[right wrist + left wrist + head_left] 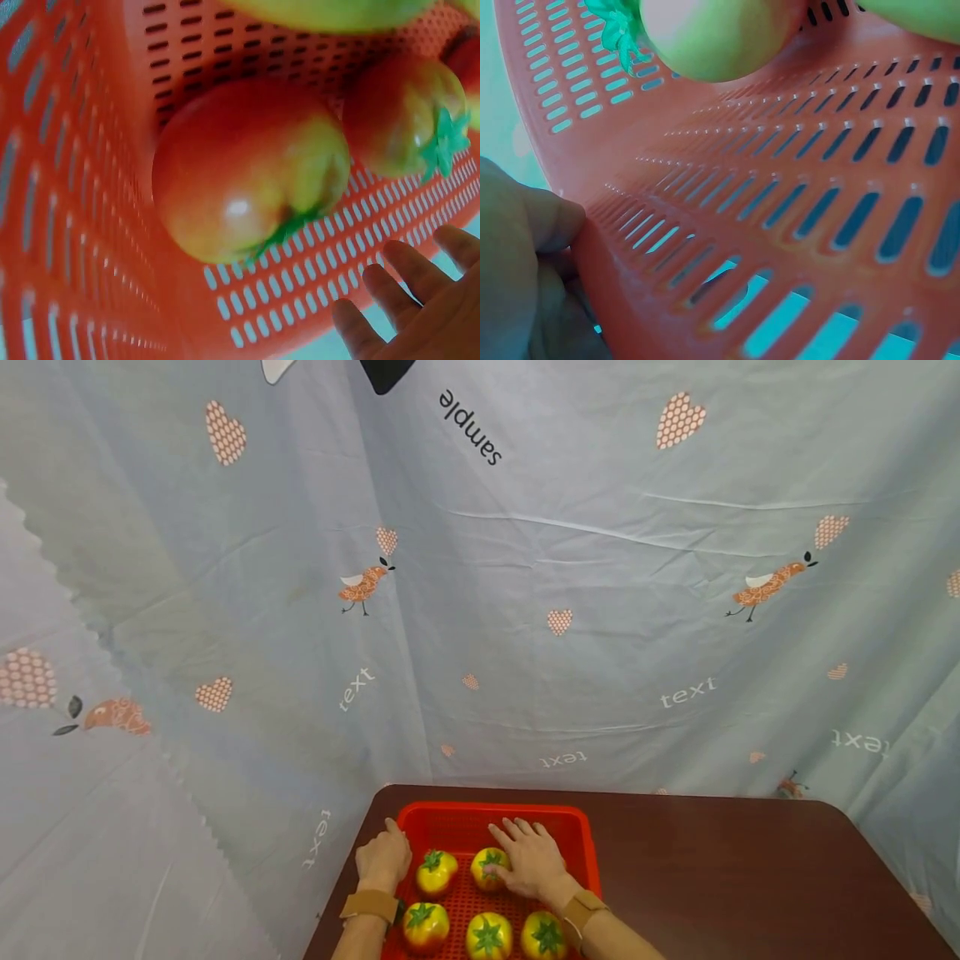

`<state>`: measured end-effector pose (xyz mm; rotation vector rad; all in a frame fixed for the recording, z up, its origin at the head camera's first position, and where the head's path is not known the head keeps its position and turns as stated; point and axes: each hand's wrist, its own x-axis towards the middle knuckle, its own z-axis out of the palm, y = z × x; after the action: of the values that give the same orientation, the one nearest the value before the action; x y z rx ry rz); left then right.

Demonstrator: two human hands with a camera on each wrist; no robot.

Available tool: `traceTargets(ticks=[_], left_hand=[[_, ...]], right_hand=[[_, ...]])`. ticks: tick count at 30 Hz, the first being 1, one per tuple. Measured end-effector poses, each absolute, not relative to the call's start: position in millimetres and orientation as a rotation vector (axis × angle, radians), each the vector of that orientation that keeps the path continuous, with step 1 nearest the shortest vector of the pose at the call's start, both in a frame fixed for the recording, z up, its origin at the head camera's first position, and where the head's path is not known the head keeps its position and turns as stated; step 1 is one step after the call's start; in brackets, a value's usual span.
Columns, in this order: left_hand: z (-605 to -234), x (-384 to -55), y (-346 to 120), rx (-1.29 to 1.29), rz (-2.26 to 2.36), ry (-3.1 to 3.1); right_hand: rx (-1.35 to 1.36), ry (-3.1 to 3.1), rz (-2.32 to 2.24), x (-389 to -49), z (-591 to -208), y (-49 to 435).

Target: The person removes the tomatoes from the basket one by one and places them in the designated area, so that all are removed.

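A red plastic basket with slotted walls holds several yellow-and-red tomatoes with green leafy tops. My left hand grips the basket's left rim, and the left wrist view shows its thumb and fingers pinching the edge. Over the back right part of the basket is my right hand, fingers spread and straight. Its thumb overlaps the back right tomato in the head view. In the right wrist view, the fingers extend beside the slotted wall, below a large tomato.
The basket stands on the left part of a dark brown table. Behind and to the left hangs a pale blue-grey cloth printed with birds and hearts. Other tomatoes sit at the back left and along the front.
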<state>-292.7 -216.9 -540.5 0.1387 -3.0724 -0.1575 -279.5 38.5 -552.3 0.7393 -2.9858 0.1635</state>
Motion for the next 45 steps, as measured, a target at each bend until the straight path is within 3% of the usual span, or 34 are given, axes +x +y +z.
traceTargets(ticks=[9,45], left_hand=[[-542,-292,-216,0.132,-0.166,-3.053],[-544,-289,-217,0.126,-0.184,-3.017]], right_hand=[[0.796,-2.986,0.100,-281,-572,26],[0.855,-2.838,-0.155,-278,-588,16]])
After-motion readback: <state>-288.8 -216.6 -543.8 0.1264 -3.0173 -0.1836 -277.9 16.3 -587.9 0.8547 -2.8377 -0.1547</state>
